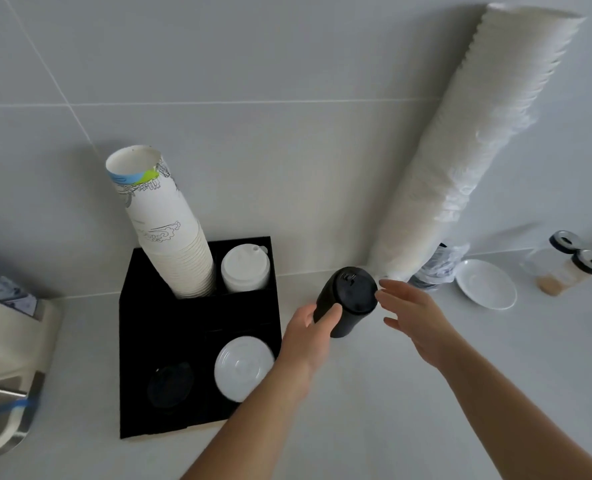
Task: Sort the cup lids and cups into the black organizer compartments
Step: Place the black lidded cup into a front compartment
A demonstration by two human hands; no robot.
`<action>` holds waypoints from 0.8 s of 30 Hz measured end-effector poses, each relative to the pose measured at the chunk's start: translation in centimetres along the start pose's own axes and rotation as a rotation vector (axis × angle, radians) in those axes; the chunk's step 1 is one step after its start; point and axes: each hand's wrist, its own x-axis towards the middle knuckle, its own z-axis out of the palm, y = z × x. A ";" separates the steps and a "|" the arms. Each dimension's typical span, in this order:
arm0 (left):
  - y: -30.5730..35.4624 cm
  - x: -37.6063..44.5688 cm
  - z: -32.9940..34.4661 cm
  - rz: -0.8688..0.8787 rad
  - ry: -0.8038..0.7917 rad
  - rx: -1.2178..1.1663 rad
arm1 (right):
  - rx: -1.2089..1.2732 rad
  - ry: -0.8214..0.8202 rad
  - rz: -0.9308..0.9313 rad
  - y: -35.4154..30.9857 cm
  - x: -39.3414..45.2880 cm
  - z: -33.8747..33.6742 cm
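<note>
The black organizer (142, 306) stands on the white counter. Its back left compartment holds a tall stack of printed paper cups (164, 226), the back right a stack of white sip lids (245, 268). Black lids (170, 384) lie in the front left compartment and clear flat lids (242, 367) in the front right. To the right of the organizer, my left hand (310, 336) grips a stack of black lids (348, 301), tilted. My right hand (410, 313) is open, its fingertips at the stack's top rim.
A long sleeve of white cups in plastic (467, 150) leans against the tiled wall. A white saucer (486, 284) and two glass jars with dark lids (564, 265) sit at the right. A cream and metal appliance (7, 368) stands at the left edge.
</note>
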 end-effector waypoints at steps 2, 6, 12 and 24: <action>0.0 1.0 0.7 -0.031 0.018 0.026 | -0.029 -0.026 -0.016 -0.3 1.5 0.2; -0.5 2.6 1.9 -0.086 0.020 -0.001 | -0.070 -0.131 -0.046 -0.9 4.0 0.9; -1.8 5.9 2.6 -0.097 0.026 -0.002 | 0.017 -0.178 0.032 -0.1 7.0 2.1; -3.2 8.1 2.7 -0.304 -0.051 -0.213 | 0.139 -0.256 0.220 1.8 8.7 3.0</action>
